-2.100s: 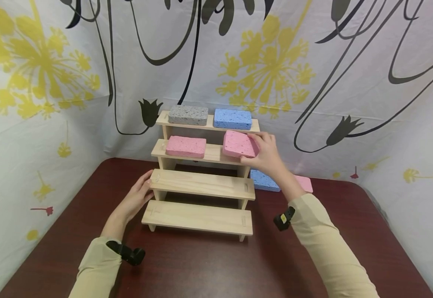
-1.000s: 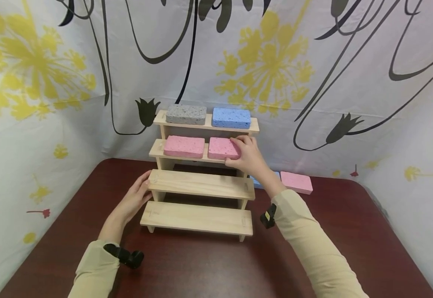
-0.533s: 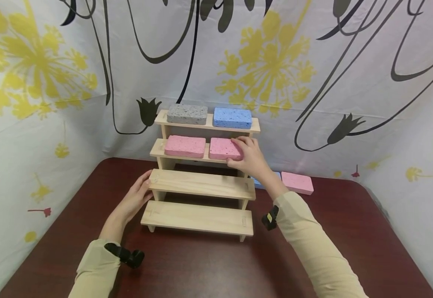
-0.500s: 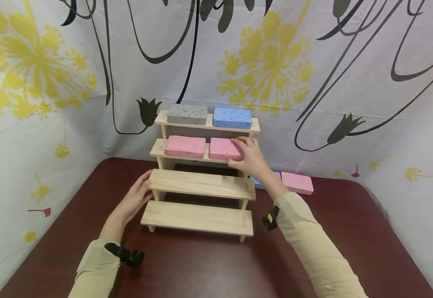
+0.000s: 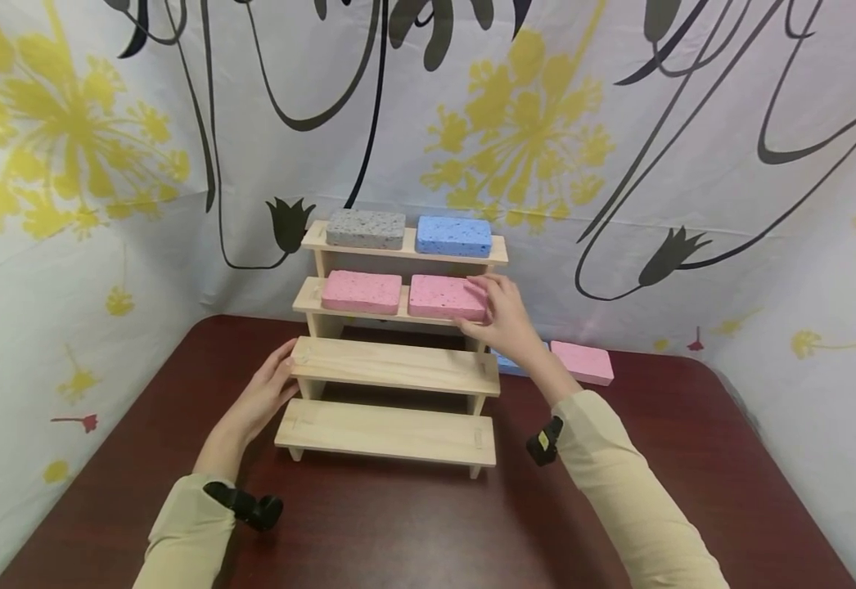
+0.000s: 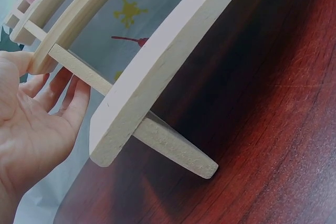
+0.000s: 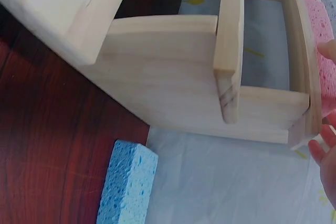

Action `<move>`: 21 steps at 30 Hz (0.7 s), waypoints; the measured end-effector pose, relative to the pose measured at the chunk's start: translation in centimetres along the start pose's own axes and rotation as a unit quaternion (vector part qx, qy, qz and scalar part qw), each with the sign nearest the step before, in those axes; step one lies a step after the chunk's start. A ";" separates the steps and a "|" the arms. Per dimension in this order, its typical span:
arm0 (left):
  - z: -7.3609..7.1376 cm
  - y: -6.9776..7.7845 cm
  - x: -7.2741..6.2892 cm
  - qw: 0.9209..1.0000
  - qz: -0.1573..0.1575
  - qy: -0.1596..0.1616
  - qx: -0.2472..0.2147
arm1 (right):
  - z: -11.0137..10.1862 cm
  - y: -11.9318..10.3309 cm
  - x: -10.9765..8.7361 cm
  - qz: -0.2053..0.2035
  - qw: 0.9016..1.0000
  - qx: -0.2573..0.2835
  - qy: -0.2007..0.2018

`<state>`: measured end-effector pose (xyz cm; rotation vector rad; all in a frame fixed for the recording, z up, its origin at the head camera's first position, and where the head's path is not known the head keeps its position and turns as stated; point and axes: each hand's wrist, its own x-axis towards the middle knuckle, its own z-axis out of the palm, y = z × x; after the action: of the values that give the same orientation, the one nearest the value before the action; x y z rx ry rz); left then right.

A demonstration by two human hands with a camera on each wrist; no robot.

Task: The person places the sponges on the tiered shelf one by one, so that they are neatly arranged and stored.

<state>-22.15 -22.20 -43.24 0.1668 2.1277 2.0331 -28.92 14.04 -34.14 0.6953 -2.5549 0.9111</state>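
Note:
On the four-step wooden stand (image 5: pixel 394 364), two pink sponges lie side by side on the second shelf from the top. My right hand (image 5: pixel 505 321) is at the right end of the right-hand pink sponge (image 5: pixel 444 297), thumb low at its front and fingers loosely spread at its back corner. In the right wrist view the thumb tip overlaps that sponge's side, and other fingers (image 7: pixel 318 150) are beside the shelf end. The left pink sponge (image 5: pixel 362 292) lies flat. My left hand (image 5: pixel 262 393) grips the stand's left side, thumb over a shelf end and fingers behind it.
A grey sponge (image 5: pixel 366 229) and a blue sponge (image 5: pixel 453 236) lie on the top shelf. Behind the right forearm, another blue sponge (image 7: pixel 128 182) and a pink sponge (image 5: pixel 583 362) lie on the dark red table (image 5: pixel 369 532). A patterned cloth (image 5: pixel 428 106) hangs behind.
The right hand brought the pink sponge leftward and down flat onto the second shelf. Its fingers have since loosened and shifted right, showing more of the sponge. The left hand stays on the stand.

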 end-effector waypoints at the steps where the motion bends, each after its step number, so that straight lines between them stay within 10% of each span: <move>1: 0.0 0.0 0.0 1.000 0.000 0.000 -0.002 | 0.0 0.1 -0.1 -0.003 1.000 -0.002 0.001; 21: 0.0 0.0 -0.1 1.000 0.001 0.000 -0.004 | -0.9 2.3 -1.9 0.026 0.999 0.020 0.015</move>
<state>-22.10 -22.21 -43.27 0.1678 2.1198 2.0428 -28.50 16.80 -35.49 0.6238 -2.5453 0.9859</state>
